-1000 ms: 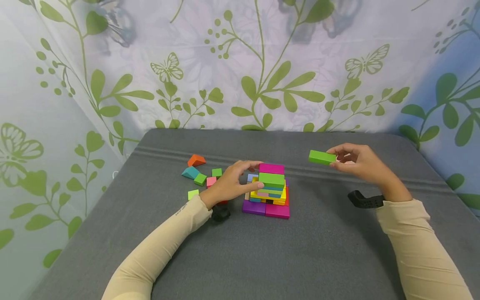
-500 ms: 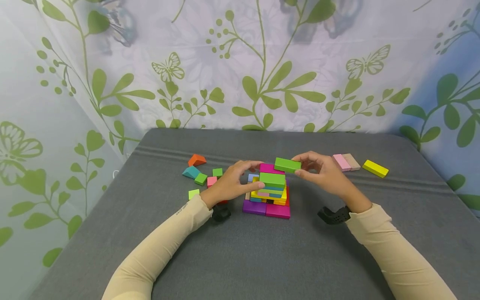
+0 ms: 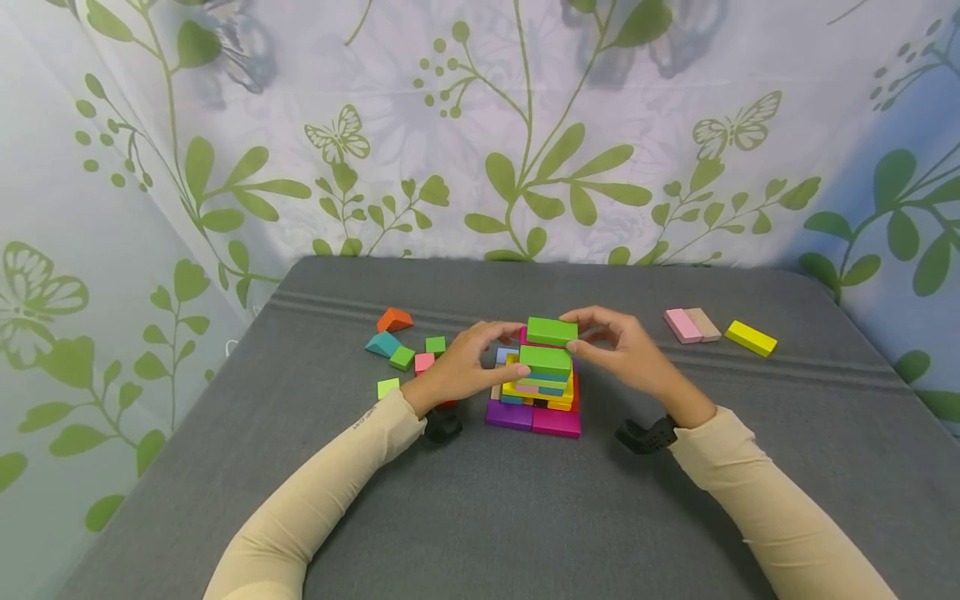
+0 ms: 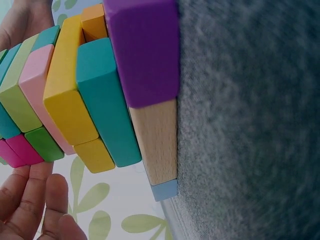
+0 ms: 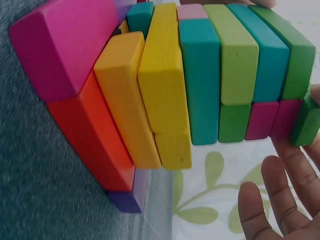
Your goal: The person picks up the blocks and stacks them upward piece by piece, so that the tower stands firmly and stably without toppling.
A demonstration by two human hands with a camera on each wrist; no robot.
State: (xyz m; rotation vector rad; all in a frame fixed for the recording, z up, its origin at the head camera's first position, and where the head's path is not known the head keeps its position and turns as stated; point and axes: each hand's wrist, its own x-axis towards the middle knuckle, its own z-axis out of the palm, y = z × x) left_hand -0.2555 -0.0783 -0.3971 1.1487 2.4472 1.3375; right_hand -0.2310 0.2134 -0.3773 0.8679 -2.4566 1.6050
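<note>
A tower of colourful wooden blocks (image 3: 536,387) stands mid-table on a wider base. My left hand (image 3: 468,362) holds its upper left side, thumb at the front green block (image 3: 544,359) and fingers round the back, where fingertips meet a magenta block (image 4: 22,150). From the right, my right hand (image 3: 618,346) pinches a green block (image 3: 552,331) by its right end, over the magenta layer behind the front green one. Whether its underside rests fully there cannot be told. In the right wrist view this block (image 5: 306,122) lies by the fingers, partly cut off.
Left of the tower lie an orange wedge (image 3: 393,320), a teal wedge (image 3: 383,344), and several small cubes, among them a lime one (image 3: 387,387). Back right are a pink block (image 3: 682,326), a plain wood block (image 3: 703,324) and a yellow block (image 3: 752,338).
My right hand has carried the green block leftward from the table's right side to above the tower's rear top. The left hand has stayed at the tower.
</note>
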